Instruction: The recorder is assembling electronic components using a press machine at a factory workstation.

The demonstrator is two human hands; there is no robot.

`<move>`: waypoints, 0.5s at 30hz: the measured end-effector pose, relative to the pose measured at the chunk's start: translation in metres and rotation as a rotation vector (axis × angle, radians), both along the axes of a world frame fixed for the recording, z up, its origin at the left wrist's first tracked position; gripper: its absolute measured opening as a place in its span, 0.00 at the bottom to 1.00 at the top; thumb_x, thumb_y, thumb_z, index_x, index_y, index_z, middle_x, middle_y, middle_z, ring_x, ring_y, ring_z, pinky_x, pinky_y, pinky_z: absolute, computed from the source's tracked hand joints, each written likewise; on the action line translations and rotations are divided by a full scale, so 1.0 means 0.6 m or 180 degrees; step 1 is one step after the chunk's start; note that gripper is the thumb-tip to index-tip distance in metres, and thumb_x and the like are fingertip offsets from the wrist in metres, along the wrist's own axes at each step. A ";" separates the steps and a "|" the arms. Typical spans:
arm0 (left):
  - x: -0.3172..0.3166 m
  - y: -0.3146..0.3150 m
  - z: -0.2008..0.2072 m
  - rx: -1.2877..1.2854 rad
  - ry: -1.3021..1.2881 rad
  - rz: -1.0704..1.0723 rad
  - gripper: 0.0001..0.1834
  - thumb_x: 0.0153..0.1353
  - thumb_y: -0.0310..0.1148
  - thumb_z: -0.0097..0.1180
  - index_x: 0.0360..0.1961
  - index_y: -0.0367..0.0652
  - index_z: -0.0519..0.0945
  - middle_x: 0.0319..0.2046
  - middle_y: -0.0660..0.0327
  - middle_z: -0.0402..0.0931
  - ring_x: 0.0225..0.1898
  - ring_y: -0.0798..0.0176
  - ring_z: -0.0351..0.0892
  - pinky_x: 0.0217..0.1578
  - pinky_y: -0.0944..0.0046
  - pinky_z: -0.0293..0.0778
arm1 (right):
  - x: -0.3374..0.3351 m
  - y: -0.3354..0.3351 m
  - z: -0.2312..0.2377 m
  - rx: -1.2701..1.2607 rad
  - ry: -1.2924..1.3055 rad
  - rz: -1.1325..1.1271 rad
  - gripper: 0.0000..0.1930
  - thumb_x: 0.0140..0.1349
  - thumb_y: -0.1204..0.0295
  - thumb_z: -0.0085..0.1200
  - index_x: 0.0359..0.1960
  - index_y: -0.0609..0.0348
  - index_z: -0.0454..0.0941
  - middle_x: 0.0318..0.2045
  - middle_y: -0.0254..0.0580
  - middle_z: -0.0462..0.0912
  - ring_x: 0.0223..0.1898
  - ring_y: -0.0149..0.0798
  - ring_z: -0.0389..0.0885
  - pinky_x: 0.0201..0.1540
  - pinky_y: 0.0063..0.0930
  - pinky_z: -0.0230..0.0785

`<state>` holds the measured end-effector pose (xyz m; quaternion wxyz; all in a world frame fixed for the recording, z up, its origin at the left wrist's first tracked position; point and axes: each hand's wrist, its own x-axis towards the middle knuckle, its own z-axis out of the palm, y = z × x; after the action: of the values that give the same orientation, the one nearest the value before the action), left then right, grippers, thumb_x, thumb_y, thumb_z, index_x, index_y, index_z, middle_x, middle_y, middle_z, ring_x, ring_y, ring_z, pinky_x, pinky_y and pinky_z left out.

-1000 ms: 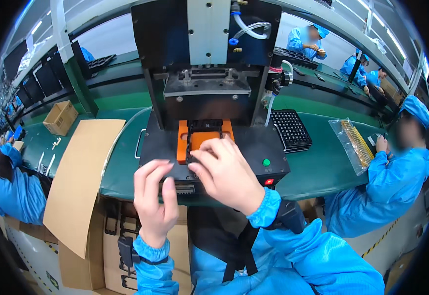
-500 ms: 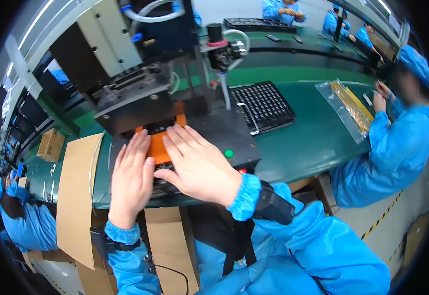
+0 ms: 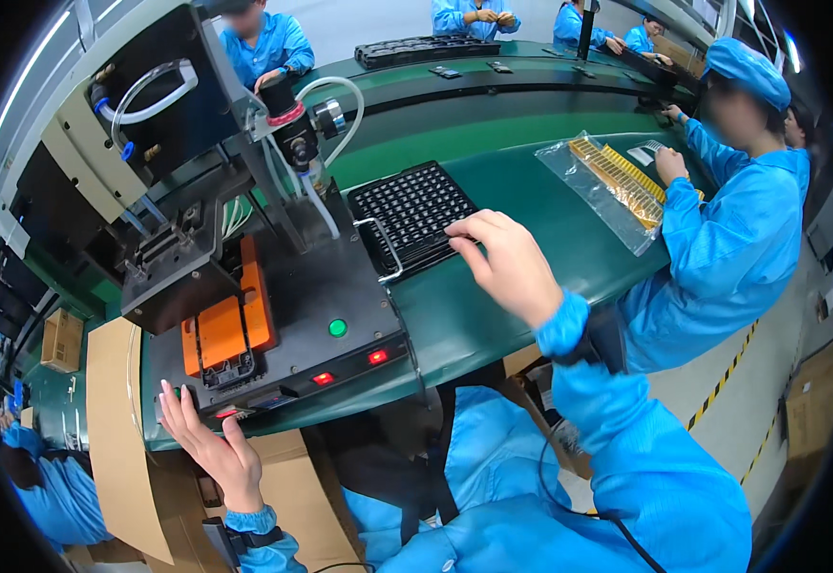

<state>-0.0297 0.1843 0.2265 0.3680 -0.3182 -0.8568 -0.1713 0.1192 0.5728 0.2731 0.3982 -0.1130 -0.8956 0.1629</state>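
Observation:
A black press machine [image 3: 321, 296] with an orange fixture [image 3: 225, 329] sits on the green table [image 3: 531, 277] in front of me. My left hand [image 3: 208, 444] is at the machine's front left corner, fingers spread, fingertips touching the front panel near a small button. My right hand [image 3: 502, 263] reaches to the right and rests its fingertips on the near edge of a black tray [image 3: 411, 215] full of small parts; whether it grips a part I cannot see. Both arms wear blue sleeves.
A person in blue at the right handles a clear bag of yellow strips [image 3: 617, 181]. More workers sit across a green conveyor [image 3: 493, 105]. Cardboard sheets [image 3: 115, 439] lean at the lower left. Hoses and a valve [image 3: 302, 134] rise behind the tray.
Both hands have left the orange fixture. My right hand has swung right onto the black tray, my left hand has dropped to the machine's front left corner. The view has turned right.

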 end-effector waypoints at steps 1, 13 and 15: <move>-0.004 0.009 -0.004 0.0137 0.0115 -0.0001 0.30 0.74 0.46 0.37 0.69 0.38 0.60 0.72 0.47 0.55 0.74 0.42 0.49 0.72 0.41 0.41 | -0.009 0.039 -0.018 0.0015 -0.0176 0.0115 0.05 0.60 0.74 0.57 0.35 0.59 0.83 0.35 0.42 0.82 0.42 0.47 0.80 0.46 0.39 0.74; -0.018 0.007 -0.027 0.0489 0.0206 0.0025 0.27 0.73 0.40 0.38 0.67 0.37 0.63 0.70 0.50 0.60 0.73 0.44 0.52 0.73 0.42 0.39 | -0.045 0.153 -0.015 -0.0532 -0.1243 0.0266 0.08 0.62 0.70 0.57 0.38 0.57 0.85 0.37 0.46 0.82 0.43 0.49 0.81 0.47 0.41 0.74; -0.019 0.011 -0.030 0.0532 0.0238 0.0013 0.27 0.73 0.41 0.38 0.67 0.37 0.63 0.70 0.50 0.59 0.73 0.44 0.52 0.73 0.42 0.39 | -0.042 0.153 -0.017 -0.0376 -0.1259 0.0246 0.10 0.61 0.67 0.59 0.40 0.57 0.85 0.40 0.46 0.81 0.44 0.49 0.81 0.49 0.40 0.74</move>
<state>-0.0412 0.1911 0.2087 0.4253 -0.2907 -0.8258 -0.2294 0.0943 0.6643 0.2627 0.2008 -0.1316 -0.9489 0.2050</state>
